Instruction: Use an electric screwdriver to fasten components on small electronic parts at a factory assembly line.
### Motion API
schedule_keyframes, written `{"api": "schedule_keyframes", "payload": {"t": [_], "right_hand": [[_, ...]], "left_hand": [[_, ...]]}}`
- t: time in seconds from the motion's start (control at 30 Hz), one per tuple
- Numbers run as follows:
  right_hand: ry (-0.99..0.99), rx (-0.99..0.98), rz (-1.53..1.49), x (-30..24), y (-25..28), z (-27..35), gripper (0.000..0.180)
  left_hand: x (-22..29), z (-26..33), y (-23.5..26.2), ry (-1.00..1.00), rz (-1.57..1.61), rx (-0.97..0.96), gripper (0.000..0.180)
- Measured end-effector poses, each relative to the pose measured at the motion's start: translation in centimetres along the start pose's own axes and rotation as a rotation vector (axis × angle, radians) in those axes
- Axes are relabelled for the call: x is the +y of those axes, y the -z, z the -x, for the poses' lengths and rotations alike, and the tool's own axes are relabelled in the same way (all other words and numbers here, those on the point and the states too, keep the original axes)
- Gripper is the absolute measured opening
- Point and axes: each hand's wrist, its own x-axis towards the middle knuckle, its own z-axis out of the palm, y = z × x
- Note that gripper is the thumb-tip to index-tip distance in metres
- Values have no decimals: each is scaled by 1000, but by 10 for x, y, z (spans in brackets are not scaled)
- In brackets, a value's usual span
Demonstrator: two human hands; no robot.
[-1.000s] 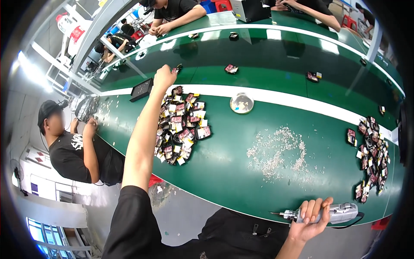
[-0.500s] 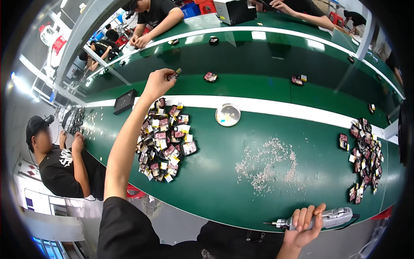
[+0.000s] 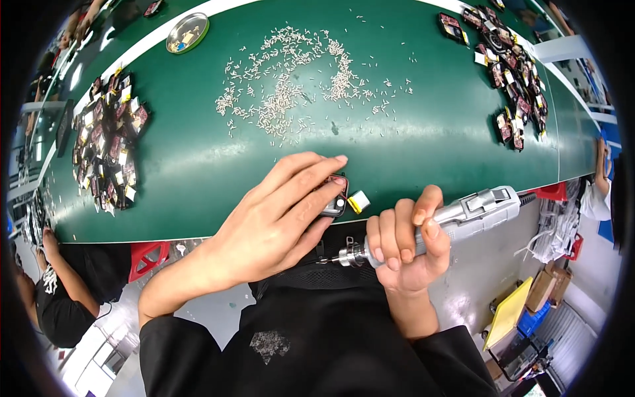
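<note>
My left hand (image 3: 278,215) presses a small dark electronic part (image 3: 335,202) with a yellow-white tab (image 3: 358,201) against the near edge of the green table (image 3: 198,165). My right hand (image 3: 405,246) grips a grey electric screwdriver (image 3: 463,215) lying nearly level, its bit pointing left, just below the part. Many small silver screws (image 3: 291,86) lie scattered on the table above my hands.
A heap of small parts (image 3: 106,142) lies at the left, another heap (image 3: 512,79) at the right. A round metal dish (image 3: 187,33) sits at the far edge. A person in black (image 3: 59,298) sits at lower left. Boxes (image 3: 529,304) stand on the floor at right.
My left hand drew back from the far left heap to the near table edge, now holding a small part. The right hand brought the screwdriver up beside it. My view dropped closer to the table.
</note>
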Motion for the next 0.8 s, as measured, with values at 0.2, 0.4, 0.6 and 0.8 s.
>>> {"api": "schedule_keyframes", "payload": {"t": [0.2,0.4,0.6,0.8], "right_hand": [[-13,26,29,18,-9,19,4],[-62,184,91,33,-17,25,7],[-53,191,118,34,-13,22,8],[-144,3,75,1,-11,13,9]], "left_hand": [[13,-2,-17,94,-117,127,33],[14,-2,-24,-30,-391,131,33],[15,0,-27,-137,-534,153,35],[16,5,-27,-85,-492,76,38]]}}
